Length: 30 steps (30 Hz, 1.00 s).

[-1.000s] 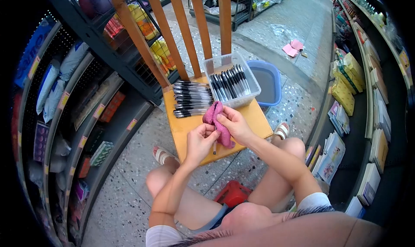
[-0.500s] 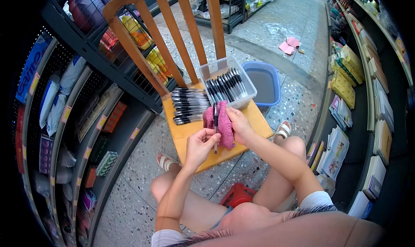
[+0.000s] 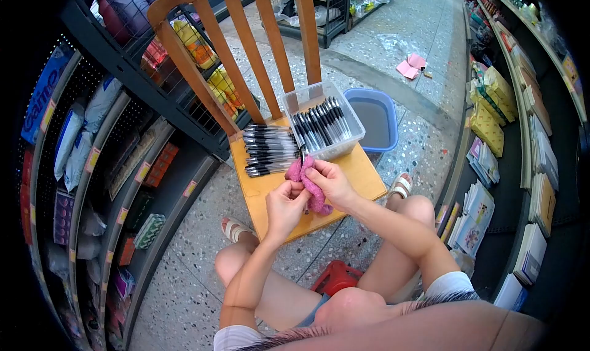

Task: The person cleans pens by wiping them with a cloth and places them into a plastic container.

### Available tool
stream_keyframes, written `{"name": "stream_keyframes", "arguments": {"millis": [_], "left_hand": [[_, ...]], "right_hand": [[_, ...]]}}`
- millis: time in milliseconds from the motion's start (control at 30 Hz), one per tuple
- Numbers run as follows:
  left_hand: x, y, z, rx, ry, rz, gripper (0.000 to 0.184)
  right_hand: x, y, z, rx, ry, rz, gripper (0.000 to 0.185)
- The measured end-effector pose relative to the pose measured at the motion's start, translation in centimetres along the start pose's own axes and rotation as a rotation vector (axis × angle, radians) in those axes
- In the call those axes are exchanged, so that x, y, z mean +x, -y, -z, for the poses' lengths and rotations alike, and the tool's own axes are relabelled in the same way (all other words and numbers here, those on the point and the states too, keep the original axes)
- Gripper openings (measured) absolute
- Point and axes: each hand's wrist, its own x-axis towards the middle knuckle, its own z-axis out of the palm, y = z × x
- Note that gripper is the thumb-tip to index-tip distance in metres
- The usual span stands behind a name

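My left hand [image 3: 286, 205] pinches the lower part of a black pen, most of which is hidden by cloth and fingers. A pink cloth [image 3: 314, 194] is folded around the pen, gripped by my right hand [image 3: 330, 182]; the pen's dark tip [image 3: 302, 151] shows above it. Both hands are over the yellow seat of a wooden chair [image 3: 255, 208]. A pile of black-and-clear pens [image 3: 270, 150] lies on the seat at left. Behind my right hand, a clear plastic box [image 3: 351, 143] holds several more pens [image 3: 321, 123].
A blue basin [image 3: 384, 120] of greyish water stands on the floor behind the chair. Stocked shelves curve along the left [image 3: 144, 166] and right [image 3: 522, 185]. A red object [image 3: 337, 277] is between my legs. Pink paper [image 3: 410, 66] lies on the floor farther off.
The cloth, spread open behind the pen half a second ago, is now folded around it. My right hand has shifted left and slightly down, closer to my left hand.
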Motion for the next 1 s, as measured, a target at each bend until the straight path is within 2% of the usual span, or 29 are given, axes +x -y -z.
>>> {"name": "stream_keyframes", "arguments": {"millis": [100,200,233,333,467,600,867,1000], "left_hand": [[0.1,-0.2,0.4,0.051,0.058,0.005,0.007],[0.9,-1.4,2.8,0.365,0.133,-0.059,0.008],[1.5,-1.5,3.7,0.302,0.109,-0.002,0.012],[2.4,-2.7,4.3,0.03,-0.029,-0.107,0.023],[3.1,-2.1,4.4,-0.11,0.178,0.012,0.027],[3.6,-1.6,4.2,-0.273,0.232,0.085,0.026],[3.1,-2.4,4.2,-0.251,0.283,0.033,0.016],[3.1,-1.6,4.0,-0.31,0.24,0.03,0.015]], "right_hand": [[-0.3,0.8,-0.2,-0.027,0.0,-0.001,0.025],[0.1,1.1,0.4,-0.024,0.028,-0.042,0.025],[0.2,1.0,0.6,-0.03,0.047,-0.06,0.026],[0.0,0.0,0.4,0.069,0.076,-0.23,0.026],[-0.2,-0.8,-1.1,0.042,0.064,-0.256,0.03],[0.2,-0.7,-0.8,0.05,0.024,-0.274,0.032],[-0.4,-1.0,-0.7,0.14,0.044,-0.277,0.029],[-0.5,-0.7,-1.1,0.041,0.086,-0.216,0.029]]}}
